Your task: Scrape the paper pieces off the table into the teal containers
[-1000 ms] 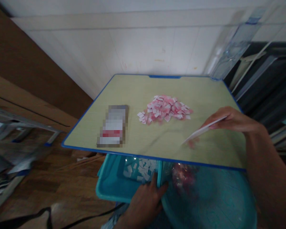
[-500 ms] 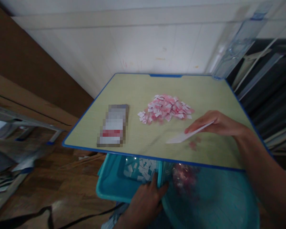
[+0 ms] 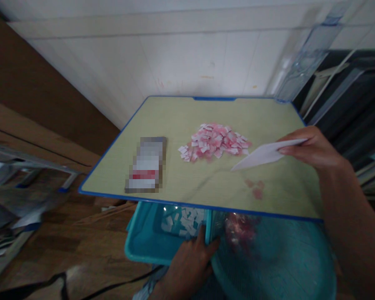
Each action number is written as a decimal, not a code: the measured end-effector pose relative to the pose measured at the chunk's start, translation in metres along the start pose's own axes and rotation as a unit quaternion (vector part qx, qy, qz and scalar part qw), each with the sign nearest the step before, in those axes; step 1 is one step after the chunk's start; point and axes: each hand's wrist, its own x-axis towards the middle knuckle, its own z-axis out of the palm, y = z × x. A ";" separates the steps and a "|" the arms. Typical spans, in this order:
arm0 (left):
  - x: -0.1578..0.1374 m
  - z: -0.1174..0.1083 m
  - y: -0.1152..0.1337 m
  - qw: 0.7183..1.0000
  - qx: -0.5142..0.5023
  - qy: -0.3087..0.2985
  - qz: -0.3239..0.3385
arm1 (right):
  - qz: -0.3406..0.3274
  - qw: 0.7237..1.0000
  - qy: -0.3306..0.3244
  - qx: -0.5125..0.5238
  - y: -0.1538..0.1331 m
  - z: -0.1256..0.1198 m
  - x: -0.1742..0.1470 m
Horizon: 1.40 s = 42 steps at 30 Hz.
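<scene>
My right hand [image 3: 312,148] is raised over the right side of the low table, pinching a thin white paper or card [image 3: 265,154]; which of the two I cannot tell. The sheet's far tip points left, near a heap of small white and pink paper-like pieces [image 3: 217,139]. Below it, a few loose pink pieces [image 3: 256,189] lie flat on the tabletop. Under the front edge, my left hand [image 3: 192,258] grips the rims where a rectangular teal basin [image 3: 146,248] meets a round teal basket [image 3: 326,271]. White pieces [image 3: 190,221] lie in the basin.
A phone-like, blurred-out object [image 3: 146,162] lies on the left of the blue-edged table [image 3: 168,112]. A clear plastic bottle [image 3: 304,62] stands at the back right corner. A shiny bag with red contents [image 3: 240,229] is in the round basket. Behind rises a white wall [image 3: 187,54].
My right hand has moved up and to the right with the white sheet, uncovering the loose pink pieces. My left hand stays at the rims. The view has shifted slightly.
</scene>
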 end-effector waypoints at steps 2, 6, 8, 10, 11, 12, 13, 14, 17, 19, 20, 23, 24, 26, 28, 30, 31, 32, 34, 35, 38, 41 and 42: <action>0.000 -0.002 0.001 1.000 -0.001 -0.007 -0.004 | 0.052 0.998 0.021 -0.002 0.006 -0.001 0.002; 0.000 -0.005 0.002 1.000 0.000 -0.018 -0.008 | 0.150 0.988 0.000 0.039 0.014 -0.002 0.009; -0.001 -0.005 0.002 1.000 -0.002 -0.019 -0.008 | 0.178 0.982 0.008 0.063 0.016 -0.001 0.011; 0.000 -0.004 0.002 1.000 -0.004 -0.019 -0.008 | 0.194 0.978 0.016 0.074 0.016 0.000 0.012; 0.000 -0.003 0.002 1.000 -0.005 -0.019 -0.009 | 0.201 0.976 0.015 0.079 0.015 0.001 0.012; 0.000 -0.002 0.001 1.000 -0.005 -0.018 -0.010 | 0.207 0.975 0.009 0.082 0.014 0.002 0.011; 0.000 -0.001 0.001 1.000 -0.004 -0.017 -0.010 | 0.211 0.974 0.001 0.082 0.014 0.003 0.011; 0.000 0.000 0.000 1.000 -0.003 -0.015 -0.009 | 0.213 0.974 -0.009 0.078 0.013 0.004 0.010; 0.000 0.003 -0.001 1.000 0.003 -0.009 -0.001 | 0.204 0.978 -0.029 0.040 0.010 0.007 0.003; 0.000 0.003 -0.002 1.000 0.006 -0.001 0.007 | 0.192 0.981 -0.037 0.014 0.008 0.009 -0.004; 0.000 0.002 -0.002 1.000 0.008 0.004 0.011 | 0.188 0.981 -0.042 0.004 0.007 0.010 -0.008; 0.000 0.001 -0.002 1.000 0.009 0.007 0.011 | 0.171 0.984 -0.051 -0.018 0.003 0.013 -0.021; 0.000 0.001 -0.001 1.000 0.010 0.006 0.007 | 0.164 0.985 -0.050 -0.024 0.002 0.013 -0.024; 0.000 0.001 -0.001 1.000 0.013 0.002 0.001 | 0.152 0.987 -0.045 -0.034 0.000 0.015 -0.031; 0.000 0.001 0.000 1.000 0.014 -0.002 -0.004 | 0.150 0.987 -0.047 -0.038 -0.002 0.018 -0.036; 0.000 0.000 0.000 1.000 0.013 -0.004 -0.006 | 0.156 0.986 -0.056 -0.032 -0.004 0.020 -0.042; 0.000 0.000 0.000 1.000 0.012 -0.003 -0.005 | 0.159 0.985 -0.060 -0.029 -0.004 0.021 -0.044; 0.000 0.000 0.000 1.000 0.011 0.000 -0.004 | 0.162 0.985 -0.061 -0.027 -0.005 0.022 -0.047; 0.000 -0.001 0.000 1.000 0.010 0.010 0.002 | 0.163 0.984 -0.057 -0.030 -0.006 0.024 -0.052; 0.000 -0.001 0.000 1.000 0.010 0.016 0.004 | 0.163 0.984 -0.058 -0.034 -0.006 0.025 -0.054; 0.000 -0.002 0.001 1.000 0.008 0.026 0.005 | 0.168 0.982 -0.074 -0.040 -0.006 0.029 -0.059; -0.001 -0.003 0.001 1.000 0.003 0.025 0.004 | 0.166 0.982 -0.076 -0.042 -0.009 0.031 -0.063; -0.001 -0.003 0.001 1.000 0.002 0.025 0.005 | 0.163 0.983 -0.071 -0.044 -0.010 0.032 -0.065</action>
